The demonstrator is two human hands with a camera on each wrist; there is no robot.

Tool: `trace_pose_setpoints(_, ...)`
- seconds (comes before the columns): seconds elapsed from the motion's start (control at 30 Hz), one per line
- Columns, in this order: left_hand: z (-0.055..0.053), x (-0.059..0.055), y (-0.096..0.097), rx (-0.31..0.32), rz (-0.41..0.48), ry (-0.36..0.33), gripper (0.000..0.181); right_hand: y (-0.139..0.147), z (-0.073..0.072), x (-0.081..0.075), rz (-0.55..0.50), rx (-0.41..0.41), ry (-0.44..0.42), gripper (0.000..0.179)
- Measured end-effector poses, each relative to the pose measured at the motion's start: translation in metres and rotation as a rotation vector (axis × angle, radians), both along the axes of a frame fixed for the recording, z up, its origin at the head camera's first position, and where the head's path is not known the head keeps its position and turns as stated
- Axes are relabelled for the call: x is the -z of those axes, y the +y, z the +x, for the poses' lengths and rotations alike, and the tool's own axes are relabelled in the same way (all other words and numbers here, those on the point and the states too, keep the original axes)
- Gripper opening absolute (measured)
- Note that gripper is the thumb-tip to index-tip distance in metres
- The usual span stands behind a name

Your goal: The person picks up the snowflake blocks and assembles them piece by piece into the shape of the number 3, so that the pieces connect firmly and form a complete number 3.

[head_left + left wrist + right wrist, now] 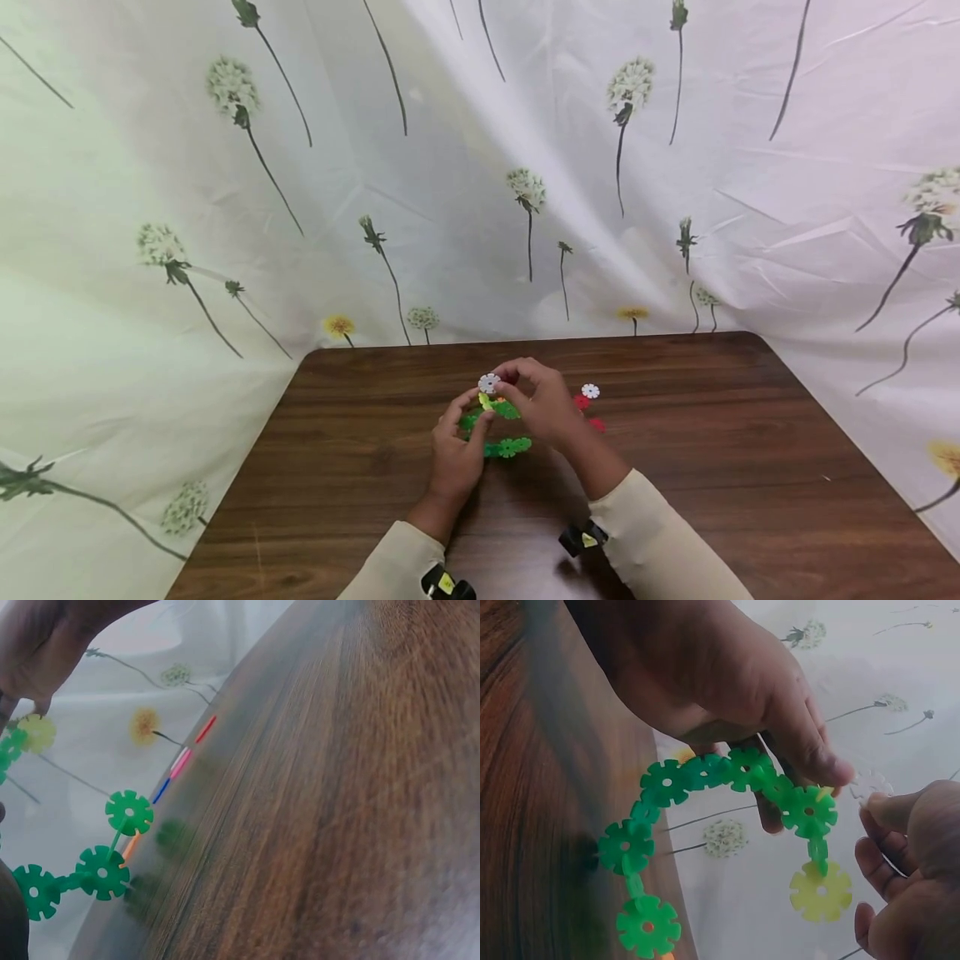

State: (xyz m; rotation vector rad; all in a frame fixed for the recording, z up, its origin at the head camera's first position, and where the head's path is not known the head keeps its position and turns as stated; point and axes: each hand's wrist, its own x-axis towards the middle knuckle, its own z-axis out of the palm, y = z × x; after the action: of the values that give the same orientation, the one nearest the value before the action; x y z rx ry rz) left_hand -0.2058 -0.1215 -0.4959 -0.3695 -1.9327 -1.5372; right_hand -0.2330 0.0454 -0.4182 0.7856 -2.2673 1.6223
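My left hand (pixel 457 454) grips a curved chain of green notched flower discs (pixel 507 448). In the right wrist view, the linked green discs (pixel 667 782) bend in an arc below the left hand (pixel 727 682), and a yellow disc (pixel 821 891) hangs at one end. My right hand (pixel 543 406) pinches a white notched disc (pixel 489 383) between thumb and finger, just above the yellow disc (pixel 485 402). In the left wrist view, the right hand (pixel 52 645) is close to the yellow disc (pixel 36 733), and the lower green discs (pixel 103 872) hang near the table.
Loose red discs (pixel 582 402) and another white disc (pixel 590 391) lie on the brown wooden table (pixel 337 467), right of the hands. Seen edge-on in the left wrist view are a blue disc (pixel 161 790) and an orange disc (pixel 130 848). A dandelion-print sheet (pixel 465 250) hangs behind.
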Motion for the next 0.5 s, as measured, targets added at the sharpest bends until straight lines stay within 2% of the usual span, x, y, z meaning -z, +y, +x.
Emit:
trace_pose_setpoints(0.17,0.0,-0.0002,0.0018,-0.014,-0.015,0.002,0.036,-0.0026,0.0015,-0.0005,0.021,-0.052,0.06,0.016)
trace_pose_setpoints(0.37,-0.0032,0.0014,0.0021,0.017,-0.011,0.065,0.036,-0.0052,0.0012,0.0003,0.092,-0.044,0.205,0.015)
trace_pose_setpoints(0.5,-0.004,0.0021,0.002,0.039,0.006,0.08,0.036,-0.0049,0.0019,0.0003,0.127,-0.036,0.269,0.017)
